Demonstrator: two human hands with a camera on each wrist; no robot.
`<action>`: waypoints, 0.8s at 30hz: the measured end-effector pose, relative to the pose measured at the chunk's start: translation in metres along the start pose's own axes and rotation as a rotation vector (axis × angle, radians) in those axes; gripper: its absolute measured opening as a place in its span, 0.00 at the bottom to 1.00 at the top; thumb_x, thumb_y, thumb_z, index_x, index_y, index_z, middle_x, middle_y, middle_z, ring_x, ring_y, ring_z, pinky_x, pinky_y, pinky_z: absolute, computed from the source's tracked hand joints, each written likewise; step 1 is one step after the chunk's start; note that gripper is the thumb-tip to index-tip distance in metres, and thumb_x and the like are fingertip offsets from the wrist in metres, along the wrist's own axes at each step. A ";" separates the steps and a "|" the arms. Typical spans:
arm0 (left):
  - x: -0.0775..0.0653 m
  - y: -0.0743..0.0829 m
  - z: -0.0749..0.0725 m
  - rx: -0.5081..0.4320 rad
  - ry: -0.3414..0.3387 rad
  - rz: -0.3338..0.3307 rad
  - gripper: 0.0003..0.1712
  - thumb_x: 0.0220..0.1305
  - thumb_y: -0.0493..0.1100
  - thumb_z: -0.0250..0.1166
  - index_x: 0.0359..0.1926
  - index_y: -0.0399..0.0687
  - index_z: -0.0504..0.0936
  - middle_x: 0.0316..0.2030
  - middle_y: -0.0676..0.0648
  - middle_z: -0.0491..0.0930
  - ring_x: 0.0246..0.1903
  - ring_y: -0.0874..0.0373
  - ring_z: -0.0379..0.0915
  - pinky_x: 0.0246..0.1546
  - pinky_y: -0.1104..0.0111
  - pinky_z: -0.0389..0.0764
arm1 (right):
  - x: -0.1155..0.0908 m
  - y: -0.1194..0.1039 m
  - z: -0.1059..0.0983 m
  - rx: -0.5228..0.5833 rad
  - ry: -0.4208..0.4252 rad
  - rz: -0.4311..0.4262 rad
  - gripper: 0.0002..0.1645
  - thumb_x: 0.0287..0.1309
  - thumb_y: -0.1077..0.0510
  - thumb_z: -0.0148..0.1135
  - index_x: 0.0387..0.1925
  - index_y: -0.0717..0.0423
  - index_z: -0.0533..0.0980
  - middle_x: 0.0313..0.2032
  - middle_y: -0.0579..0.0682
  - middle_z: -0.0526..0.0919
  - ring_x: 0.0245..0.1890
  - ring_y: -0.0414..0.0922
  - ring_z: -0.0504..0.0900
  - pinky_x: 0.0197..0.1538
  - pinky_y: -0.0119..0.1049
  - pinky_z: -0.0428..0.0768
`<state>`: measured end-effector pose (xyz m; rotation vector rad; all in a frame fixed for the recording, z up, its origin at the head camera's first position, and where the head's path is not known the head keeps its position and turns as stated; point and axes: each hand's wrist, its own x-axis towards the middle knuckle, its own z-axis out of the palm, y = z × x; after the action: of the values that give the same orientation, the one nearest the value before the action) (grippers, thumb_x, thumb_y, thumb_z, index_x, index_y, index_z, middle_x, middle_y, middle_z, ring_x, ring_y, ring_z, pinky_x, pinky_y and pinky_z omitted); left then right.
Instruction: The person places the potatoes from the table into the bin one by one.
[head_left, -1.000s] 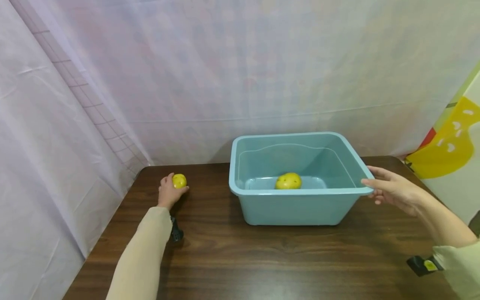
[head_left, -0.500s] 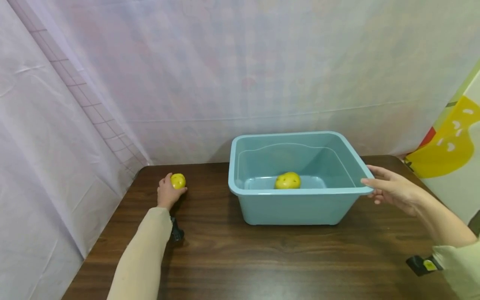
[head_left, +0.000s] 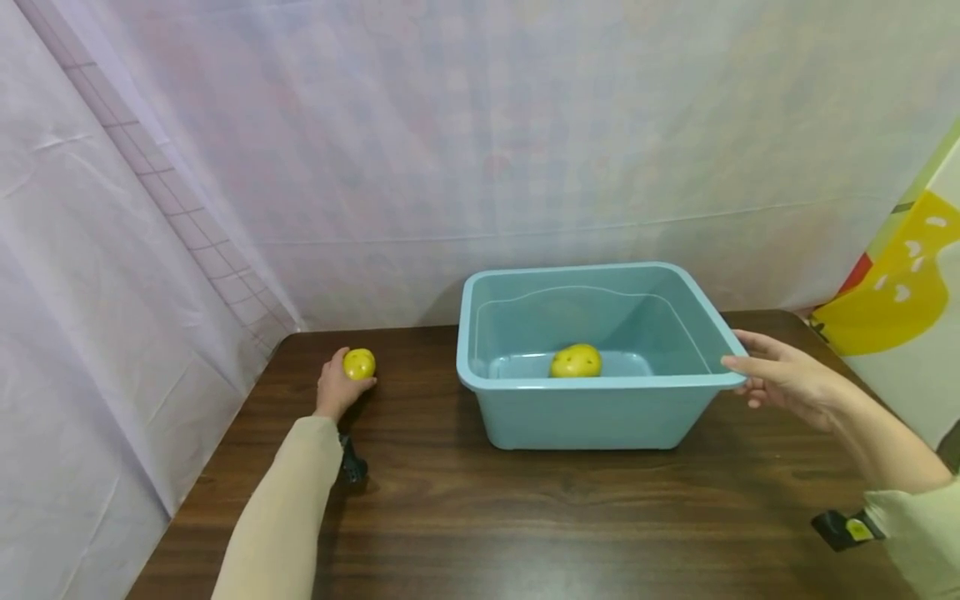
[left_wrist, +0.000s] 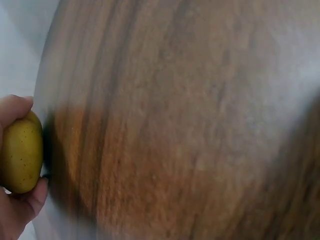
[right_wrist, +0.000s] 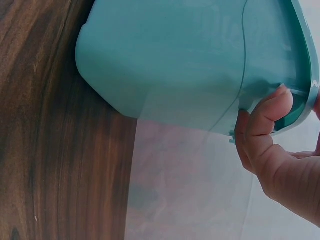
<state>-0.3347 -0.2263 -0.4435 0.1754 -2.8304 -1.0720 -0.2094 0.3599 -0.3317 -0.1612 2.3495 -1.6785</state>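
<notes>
At the back left of the table, my left hand (head_left: 339, 387) holds a yellow potato (head_left: 360, 364) between thumb and fingers. In the left wrist view this potato (left_wrist: 21, 155) is smooth, oval and dotted with dark specks, close over the wood. A second yellow potato (head_left: 576, 362) lies inside a light blue plastic basin (head_left: 600, 417), near the front wall. My right hand (head_left: 787, 379) grips the basin's right rim, thumb on top. The right wrist view shows its fingers (right_wrist: 267, 112) curled under the rim from outside.
The basin stands on a dark wooden table (head_left: 525, 525), close to its back edge. A pale curtain (head_left: 420, 167) hangs right behind and along the left side. A yellow patterned panel (head_left: 892, 292) is at the right. Each wrist carries a black camera mount (head_left: 352, 462).
</notes>
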 end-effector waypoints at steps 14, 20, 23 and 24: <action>-0.002 0.008 -0.001 -0.033 -0.004 0.010 0.45 0.51 0.46 0.66 0.66 0.38 0.54 0.57 0.28 0.61 0.54 0.36 0.60 0.54 0.46 0.62 | 0.000 0.002 -0.001 0.015 -0.006 -0.011 0.27 0.67 0.57 0.46 0.62 0.55 0.49 0.29 0.45 0.79 0.26 0.40 0.77 0.30 0.32 0.78; -0.001 0.007 0.000 -0.046 -0.011 0.003 0.47 0.51 0.46 0.67 0.67 0.38 0.53 0.57 0.29 0.61 0.54 0.37 0.60 0.55 0.47 0.62 | 0.001 0.002 0.000 -0.023 0.002 -0.001 0.35 0.67 0.56 0.46 0.64 0.66 0.41 0.29 0.44 0.79 0.27 0.40 0.77 0.31 0.33 0.78; -0.002 0.006 0.000 -0.052 -0.019 0.003 0.47 0.50 0.46 0.67 0.67 0.39 0.53 0.57 0.29 0.60 0.54 0.37 0.60 0.55 0.47 0.62 | 0.001 0.002 0.000 -0.027 0.001 -0.003 0.35 0.67 0.56 0.46 0.64 0.66 0.41 0.29 0.44 0.79 0.27 0.40 0.77 0.31 0.33 0.78; -0.002 0.007 0.001 -0.058 -0.020 0.004 0.47 0.50 0.46 0.67 0.67 0.39 0.53 0.58 0.29 0.60 0.55 0.38 0.60 0.55 0.47 0.62 | 0.001 0.002 0.000 -0.026 0.001 -0.004 0.35 0.67 0.56 0.46 0.64 0.66 0.42 0.29 0.44 0.79 0.27 0.40 0.77 0.31 0.33 0.78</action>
<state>-0.3333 -0.2206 -0.4395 0.1543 -2.8122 -1.1592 -0.2099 0.3600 -0.3335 -0.1697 2.3739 -1.6503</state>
